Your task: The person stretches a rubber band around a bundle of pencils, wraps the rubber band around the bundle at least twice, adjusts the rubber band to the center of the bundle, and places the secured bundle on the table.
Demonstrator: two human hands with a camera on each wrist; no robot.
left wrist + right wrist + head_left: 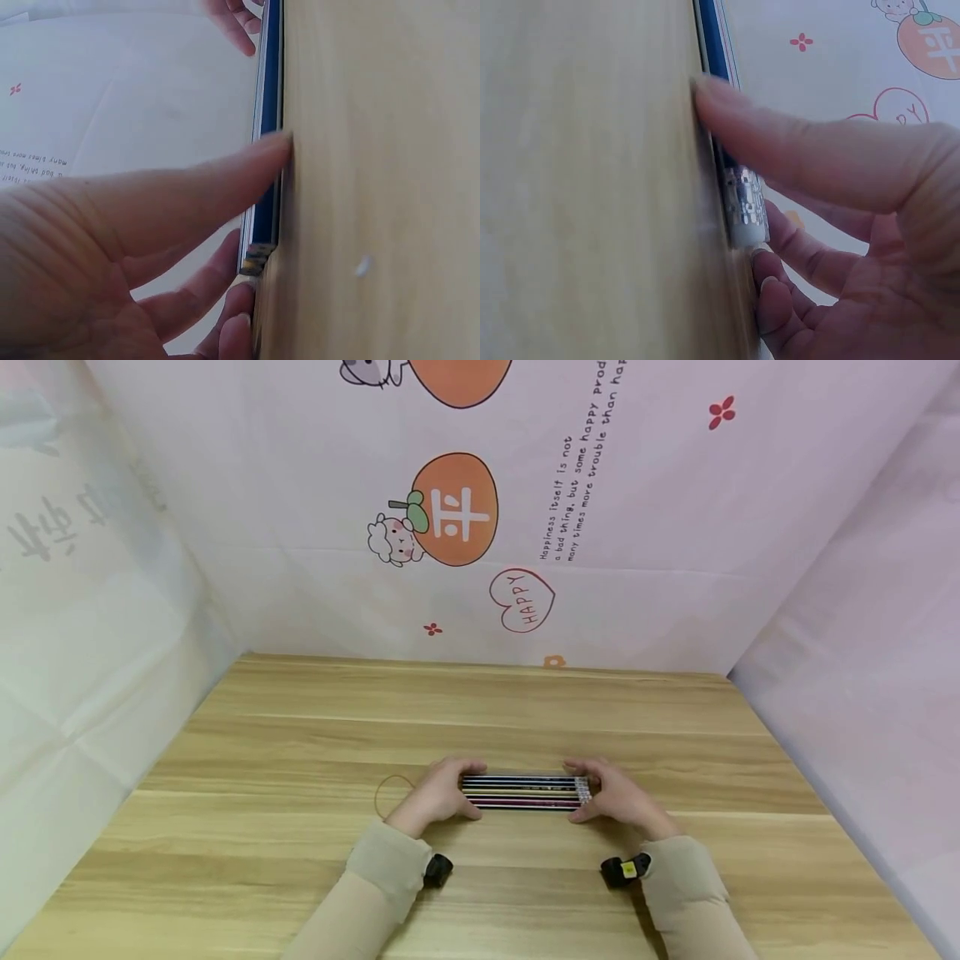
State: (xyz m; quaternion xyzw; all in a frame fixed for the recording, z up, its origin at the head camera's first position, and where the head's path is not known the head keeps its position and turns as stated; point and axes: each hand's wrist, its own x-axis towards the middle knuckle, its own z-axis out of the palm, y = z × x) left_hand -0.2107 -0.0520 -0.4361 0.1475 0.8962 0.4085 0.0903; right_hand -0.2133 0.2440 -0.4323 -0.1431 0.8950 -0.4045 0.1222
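Note:
Several pencils (521,792) lie side by side in a flat row on the wooden table (480,710), silver ferrules at their right ends. My left hand (452,792) grips the row's left end, thumb on the near side, fingers on the far side. My right hand (602,795) grips the ferrule end the same way. In the left wrist view my thumb (195,191) touches the table beside the blue pencil (268,90). The right wrist view has my thumb (817,154) pressed against the pencils just past the ferrules (744,201).
A thin rubber band (376,795) lies on the table just left of my left hand. Pink printed sheets wall the table at the back (480,527) and on both sides. Bare wood stretches behind and in front of the hands.

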